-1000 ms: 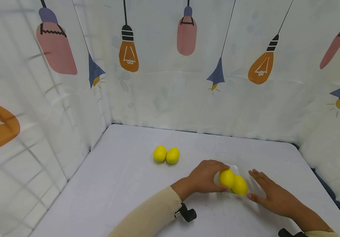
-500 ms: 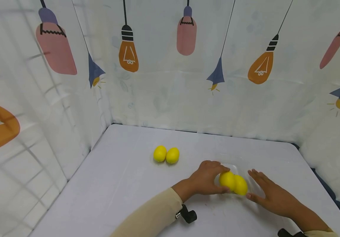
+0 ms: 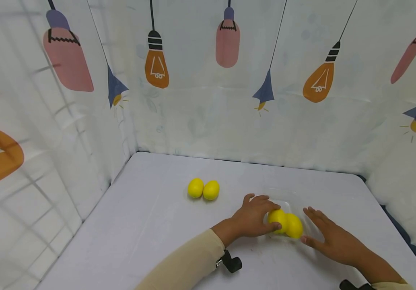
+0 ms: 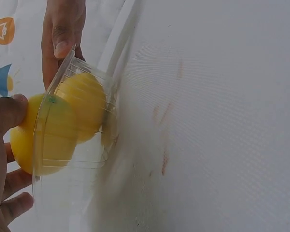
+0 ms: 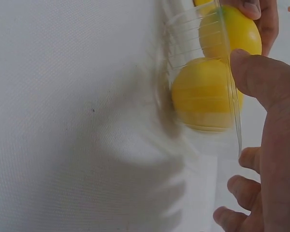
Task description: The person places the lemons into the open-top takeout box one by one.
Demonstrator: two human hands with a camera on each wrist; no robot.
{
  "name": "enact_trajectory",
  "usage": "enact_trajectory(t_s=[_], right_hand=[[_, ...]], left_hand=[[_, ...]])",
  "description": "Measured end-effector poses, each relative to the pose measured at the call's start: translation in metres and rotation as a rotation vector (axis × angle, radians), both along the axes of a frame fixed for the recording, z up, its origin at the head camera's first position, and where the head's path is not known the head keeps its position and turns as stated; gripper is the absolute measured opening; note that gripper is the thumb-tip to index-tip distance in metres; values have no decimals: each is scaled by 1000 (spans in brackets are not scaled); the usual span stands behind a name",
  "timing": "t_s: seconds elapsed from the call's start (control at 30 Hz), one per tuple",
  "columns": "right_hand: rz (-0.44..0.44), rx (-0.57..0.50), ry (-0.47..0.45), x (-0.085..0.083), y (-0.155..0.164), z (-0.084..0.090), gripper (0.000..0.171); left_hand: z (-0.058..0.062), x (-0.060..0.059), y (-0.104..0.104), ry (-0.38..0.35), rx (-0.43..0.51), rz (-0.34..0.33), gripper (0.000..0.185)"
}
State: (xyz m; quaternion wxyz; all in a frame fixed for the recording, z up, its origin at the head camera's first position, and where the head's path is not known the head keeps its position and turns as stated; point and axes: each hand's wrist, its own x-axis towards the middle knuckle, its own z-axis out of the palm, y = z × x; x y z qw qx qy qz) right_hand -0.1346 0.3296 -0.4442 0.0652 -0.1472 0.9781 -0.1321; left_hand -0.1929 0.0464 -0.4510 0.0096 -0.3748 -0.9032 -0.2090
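Observation:
A clear plastic container [image 3: 287, 194] sits on the table with a yellow lemon [image 3: 294, 226] inside. Beside that fruit, a second lemon [image 3: 276, 218] leans against it, partly above the rim in the left wrist view. My left hand [image 3: 253, 217] holds this second lemon between thumb and fingers; a green spot [image 4: 52, 99] shows on it. At the container's right side is my right hand [image 3: 334, 241], fingers extended and apart. Its thumb [image 5: 261, 79] lies right at the rim in the right wrist view.
Two more lemons stand side by side farther left, one lemon [image 3: 195, 188] near the other lemon [image 3: 211, 190]. The white table [image 3: 150, 225] is bounded by a patterned curtain [image 3: 200, 121] at the back and sides.
The left hand's lemon has shifted slightly lower, and some of that hand's fingers have lifted and spread. The right hand and the two far lemons stay put.

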Motion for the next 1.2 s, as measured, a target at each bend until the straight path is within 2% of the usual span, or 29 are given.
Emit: enact_trajectory(t_s=[0.37, 0.6, 0.87, 1.2], right_hand=[[-22, -16, -27, -1, 0, -2, 98], [-11, -24, -9, -1, 2, -3, 97], [-15, -19, -6, 0, 1, -3, 97], [-3, 3, -16, -1, 1, -1, 96]], left_hand=[[-3, 2, 7, 16, -104, 57, 53], [-1, 5, 10, 48, -143, 73, 53], [-1, 5, 4, 49, -134, 22, 59], [5, 1, -15, 81, -46, -45, 56]])
